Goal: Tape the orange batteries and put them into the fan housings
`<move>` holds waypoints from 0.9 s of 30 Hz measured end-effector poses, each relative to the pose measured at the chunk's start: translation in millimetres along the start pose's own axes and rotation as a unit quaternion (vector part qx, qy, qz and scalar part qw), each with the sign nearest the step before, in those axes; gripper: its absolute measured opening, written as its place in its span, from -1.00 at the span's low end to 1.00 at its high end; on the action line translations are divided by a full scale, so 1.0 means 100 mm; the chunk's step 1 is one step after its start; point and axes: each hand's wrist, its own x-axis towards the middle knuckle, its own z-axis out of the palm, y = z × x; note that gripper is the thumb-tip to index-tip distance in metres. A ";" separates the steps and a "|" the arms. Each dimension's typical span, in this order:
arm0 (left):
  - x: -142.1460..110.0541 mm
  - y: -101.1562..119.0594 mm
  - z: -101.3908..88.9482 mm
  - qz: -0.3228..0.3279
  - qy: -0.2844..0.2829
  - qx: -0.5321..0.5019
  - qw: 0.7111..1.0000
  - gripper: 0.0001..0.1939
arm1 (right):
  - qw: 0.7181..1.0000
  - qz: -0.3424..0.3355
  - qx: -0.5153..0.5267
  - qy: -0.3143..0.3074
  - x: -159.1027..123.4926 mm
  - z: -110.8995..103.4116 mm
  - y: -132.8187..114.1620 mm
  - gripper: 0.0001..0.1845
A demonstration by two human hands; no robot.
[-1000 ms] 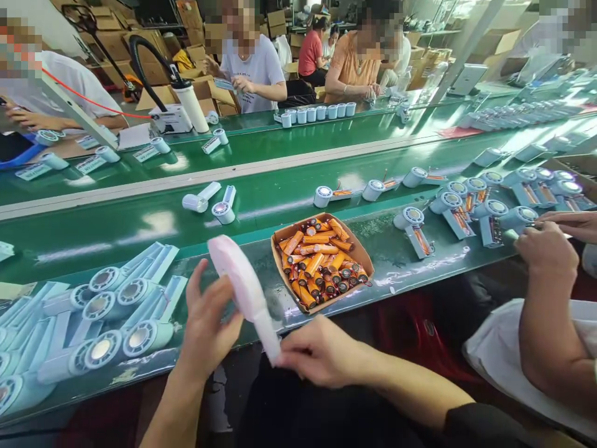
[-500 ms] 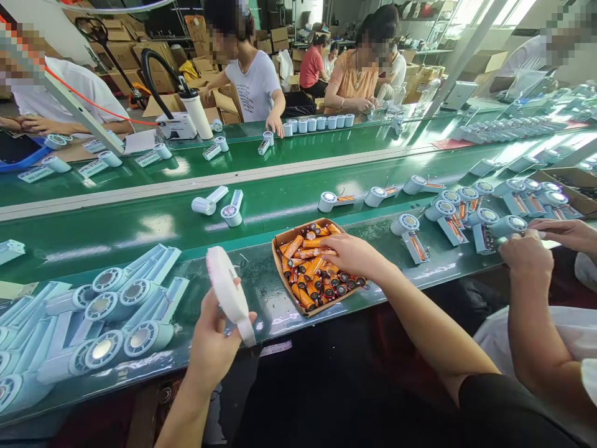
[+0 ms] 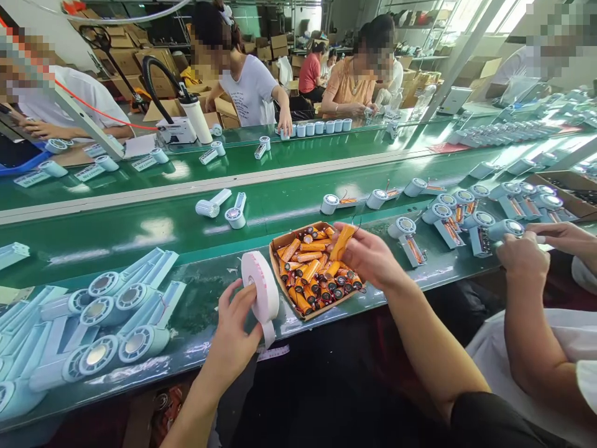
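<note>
My left hand (image 3: 237,333) is closed on a roll of white tape (image 3: 261,287), fingers in its core, with a loose tape end hanging down at the bottom. The roll stands on edge just left of a cardboard box (image 3: 285,303). Orange cylindrical batteries (image 3: 310,270) with dark ends and thin wires fill that box. Over its right side, my right hand (image 3: 373,256) pinches one orange battery (image 3: 342,241) between thumb and fingers, raised above the others. Thin wires stick up from this battery.
Pale blue fan housings (image 3: 135,295) lie piled at the left. More housings with orange batteries (image 3: 448,227) sit at the right, near a co-worker's hands (image 3: 525,252). Beyond runs a green conveyor belt (image 3: 280,202) carrying spaced housings. Other people sit across it.
My right hand has lifted a battery up out of the box. My left hand has brought the tape roll rightward, close to the box, and turned its face more toward me.
</note>
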 end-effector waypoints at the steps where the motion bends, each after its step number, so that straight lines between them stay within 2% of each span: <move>1: 0.02 0.02 0.01 0.023 -0.001 0.022 0.999 -0.50 | 1.000 0.006 0.005 -0.010 -0.08 0.07 -0.01 -0.34; 6: 0.13 0.15 -0.01 0.118 0.003 0.094 0.989 -0.48 | 0.997 0.007 -0.002 -0.072 -0.30 0.33 -0.08 -0.18; 9: 0.16 0.19 -0.01 0.138 0.002 0.113 0.984 -0.47 | 0.997 -0.004 0.012 -0.071 -0.31 0.37 -0.10 -0.23; 11: 0.16 0.19 -0.01 0.139 0.000 0.125 0.982 -0.47 | 0.998 -0.028 0.035 -0.036 -0.31 0.39 -0.09 -0.33; 16: 0.14 0.26 -0.01 0.138 -0.004 0.147 0.979 -0.48 | 0.988 -0.103 0.087 0.082 -0.35 0.50 -0.03 -0.35; 22: 0.14 0.41 -0.01 0.159 0.016 0.190 0.969 -0.61 | 0.961 -0.215 -0.052 0.166 -0.41 0.58 0.12 -0.42; 24: 0.14 0.43 0.00 0.154 0.023 0.188 0.970 -0.62 | 0.955 -0.221 -0.058 0.188 -0.42 0.61 0.17 -0.42; 27: 0.12 0.44 0.03 0.147 0.032 0.183 0.972 -0.62 | 0.953 -0.214 -0.006 0.216 -0.42 0.67 0.23 -0.42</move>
